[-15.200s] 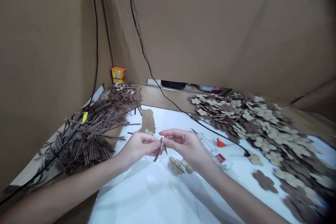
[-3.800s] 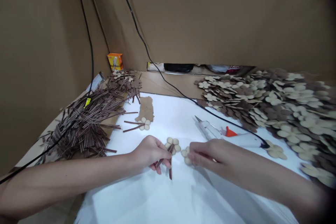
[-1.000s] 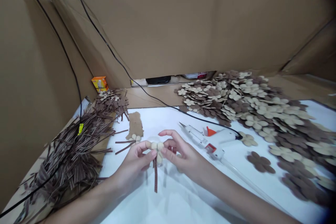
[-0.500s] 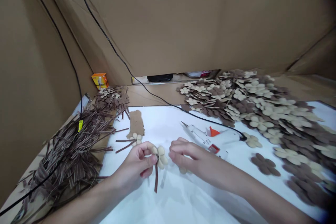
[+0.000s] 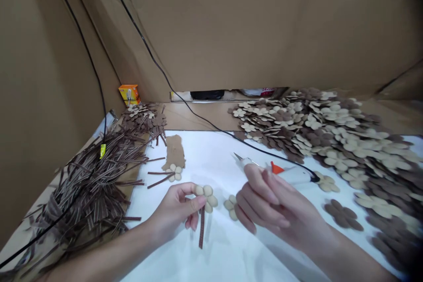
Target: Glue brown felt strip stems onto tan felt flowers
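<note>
Left of the white pistol-shaped glue gun, my left hand pinches the beige round-petalled felt flower, best gently; what my curled right hand holds, I cannot tell.

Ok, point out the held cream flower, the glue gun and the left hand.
Held cream flower (image 5: 212, 201): head view, rightmost petal.
Glue gun (image 5: 295, 175): head view, white handle.
Left hand (image 5: 173, 207): head view, middle of the hand.

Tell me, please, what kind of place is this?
Probably a small craft workspace: a glue gun, a heap of flower cutouts and a pile of brown ribbon strips lie within cardboard walls.
</note>
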A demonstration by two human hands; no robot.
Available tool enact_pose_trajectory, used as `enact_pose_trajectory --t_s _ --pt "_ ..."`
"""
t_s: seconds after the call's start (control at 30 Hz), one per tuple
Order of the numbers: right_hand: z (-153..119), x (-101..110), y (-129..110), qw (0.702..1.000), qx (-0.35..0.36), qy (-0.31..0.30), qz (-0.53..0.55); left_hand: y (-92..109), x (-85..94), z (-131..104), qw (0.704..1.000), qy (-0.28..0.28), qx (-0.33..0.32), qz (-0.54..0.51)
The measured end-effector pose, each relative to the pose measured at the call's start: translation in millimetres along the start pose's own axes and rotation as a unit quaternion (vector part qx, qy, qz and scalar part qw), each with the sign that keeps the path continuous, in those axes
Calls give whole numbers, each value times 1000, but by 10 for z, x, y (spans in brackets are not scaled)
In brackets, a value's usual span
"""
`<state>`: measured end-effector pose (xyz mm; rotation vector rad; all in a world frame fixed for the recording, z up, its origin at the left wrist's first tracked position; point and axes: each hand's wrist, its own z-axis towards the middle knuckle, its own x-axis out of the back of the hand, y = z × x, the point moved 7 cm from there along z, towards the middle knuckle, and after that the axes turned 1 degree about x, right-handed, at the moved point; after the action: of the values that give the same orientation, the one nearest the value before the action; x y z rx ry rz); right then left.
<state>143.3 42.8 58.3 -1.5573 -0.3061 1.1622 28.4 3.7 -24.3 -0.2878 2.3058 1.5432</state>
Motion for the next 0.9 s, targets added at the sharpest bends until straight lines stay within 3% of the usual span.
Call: enact_pose_trajectory --t_s 0.07,0.17,0.23,0.3,0.53,0.9 --pt "-5 69 36 987 -17 38 -157 10 -7 -11 1000 14 2 13" --pt "3 170 124 920 -79 103 -371 59 11 -36 998 48 -12 24" --pt "19 147 193 887 -110 100 -438 80 44 -50 997 72 -22 19" --pt "37 79 251 872 -119 79 -469 76 84 -56 995 90 -27 13" --pt "37 -18 425 854 -144 58 -496 85 70 -66 997 62 -36 23" --pt "30 -21 467 888 -115 99 -435 102 64 -84 997 62 -43 0"
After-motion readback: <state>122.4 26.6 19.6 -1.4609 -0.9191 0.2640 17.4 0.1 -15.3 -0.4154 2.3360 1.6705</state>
